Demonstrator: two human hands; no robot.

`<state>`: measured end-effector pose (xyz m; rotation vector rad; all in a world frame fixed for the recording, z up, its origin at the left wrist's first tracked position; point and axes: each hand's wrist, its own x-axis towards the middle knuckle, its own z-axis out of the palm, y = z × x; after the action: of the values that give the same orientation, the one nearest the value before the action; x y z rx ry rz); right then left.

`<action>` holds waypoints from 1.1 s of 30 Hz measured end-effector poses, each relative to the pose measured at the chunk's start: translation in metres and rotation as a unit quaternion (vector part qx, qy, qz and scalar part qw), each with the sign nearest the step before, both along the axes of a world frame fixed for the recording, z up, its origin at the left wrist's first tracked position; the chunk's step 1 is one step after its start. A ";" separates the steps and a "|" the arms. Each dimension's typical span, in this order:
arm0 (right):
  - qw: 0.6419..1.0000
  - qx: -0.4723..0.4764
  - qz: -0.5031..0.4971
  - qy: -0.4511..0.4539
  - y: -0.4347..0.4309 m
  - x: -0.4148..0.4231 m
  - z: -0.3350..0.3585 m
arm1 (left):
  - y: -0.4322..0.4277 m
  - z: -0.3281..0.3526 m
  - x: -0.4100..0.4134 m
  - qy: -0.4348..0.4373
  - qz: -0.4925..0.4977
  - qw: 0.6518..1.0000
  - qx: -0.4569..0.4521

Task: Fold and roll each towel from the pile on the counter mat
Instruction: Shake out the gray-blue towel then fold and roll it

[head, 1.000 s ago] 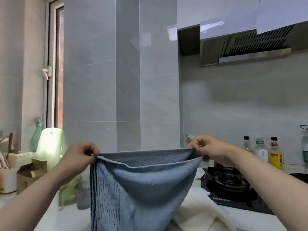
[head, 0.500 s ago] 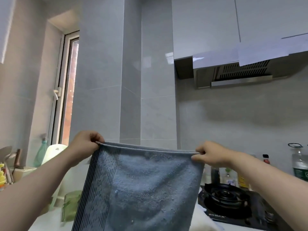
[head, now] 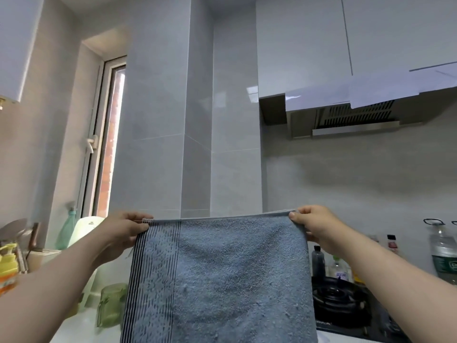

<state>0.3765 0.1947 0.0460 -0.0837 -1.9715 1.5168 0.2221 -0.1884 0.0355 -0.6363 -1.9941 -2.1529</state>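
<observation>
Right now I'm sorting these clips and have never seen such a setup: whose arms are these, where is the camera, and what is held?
There is no machine: one camera sits on a person's head and looks forward over their bare hands. The left hand and right hand each pinch a top corner of a blue towel, holding it spread and hanging. Behind it, on the counter, stand a gas stove on the right and a green jar on the left.

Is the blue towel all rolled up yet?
Not yet. Done: no rolled towel shows. In hand: the left hand and right hand pinch the blue towel by its top corners, spread flat. Left: finish folding, then roll it.
</observation>
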 end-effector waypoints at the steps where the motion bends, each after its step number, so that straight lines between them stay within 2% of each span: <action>1: 1.000 -0.017 0.000 -0.002 0.003 -0.004 -0.005 | 0.000 -0.005 -0.003 -0.014 0.000 1.000 0.000; 5: 0.999 -0.036 -0.021 -0.026 0.010 -0.025 -0.031 | 0.004 -0.027 -0.021 -0.050 0.031 0.998 -0.009; 9: 0.995 -0.054 -0.059 -0.058 0.018 -0.054 -0.054 | 0.017 -0.043 -0.038 0.000 0.120 0.988 -0.094; 11: 0.992 -0.079 -0.052 -0.082 0.022 -0.072 -0.063 | 0.025 -0.050 -0.053 0.001 0.134 0.986 -0.103; 18: 0.989 -0.126 0.001 -0.083 0.036 -0.141 -0.103 | 0.059 -0.080 -0.115 -0.057 0.145 0.986 -0.063; 24: 0.985 -0.142 0.046 -0.089 0.038 -0.189 -0.134 | 0.073 -0.103 -0.160 -0.037 0.153 0.987 -0.023; 28: 0.978 -0.154 0.032 -0.139 0.043 -0.194 -0.152 | 0.071 -0.131 -0.167 -0.089 0.143 0.986 0.017; 33: 0.964 -0.149 0.047 -0.215 0.040 -0.165 -0.187 | 0.063 -0.184 -0.149 -0.134 0.176 0.975 -0.005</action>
<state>0.2113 0.2343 -0.1415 -0.4893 -2.0739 1.9820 0.0733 -0.1250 -0.1484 0.0187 -2.0523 -2.0954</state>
